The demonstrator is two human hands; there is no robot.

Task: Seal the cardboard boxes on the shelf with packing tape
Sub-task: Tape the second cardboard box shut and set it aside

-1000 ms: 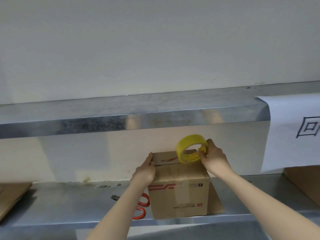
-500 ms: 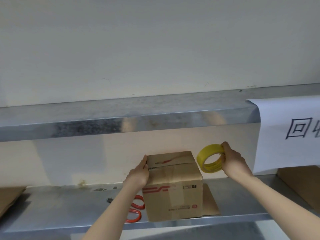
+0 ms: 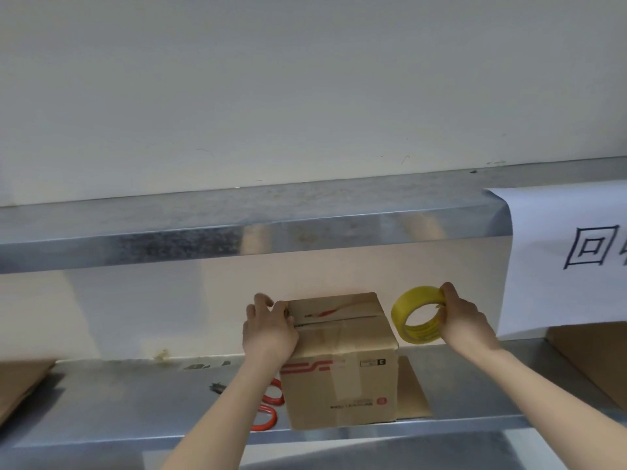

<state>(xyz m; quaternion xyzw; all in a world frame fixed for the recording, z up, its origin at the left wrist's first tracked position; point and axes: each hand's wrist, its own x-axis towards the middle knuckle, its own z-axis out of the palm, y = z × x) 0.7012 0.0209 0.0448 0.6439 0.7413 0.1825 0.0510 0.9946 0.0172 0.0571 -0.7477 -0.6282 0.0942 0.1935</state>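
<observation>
A small cardboard box (image 3: 342, 378) with red print stands on the metal shelf (image 3: 135, 401), its top flaps closed along a centre seam. My left hand (image 3: 269, 329) rests on the box's top left edge, fingers curled over the end of the seam. My right hand (image 3: 466, 322) grips a yellow roll of packing tape (image 3: 418, 318), held in the air just right of the box's top. Clear tape seems to run from the roll across the seam, though it is hard to make out.
Red-handled scissors (image 3: 269, 407) lie on the shelf left of the box, behind my left forearm. Flat cardboard (image 3: 412, 391) lies behind the box. More cardboard sits at the far left (image 3: 20, 385) and right (image 3: 590, 361). A white paper sign (image 3: 570, 259) hangs from the upper shelf (image 3: 237, 228).
My right hand has carried the tape roll from above the box top rightward past the box's right edge. My left hand has stayed on the box's left edge.
</observation>
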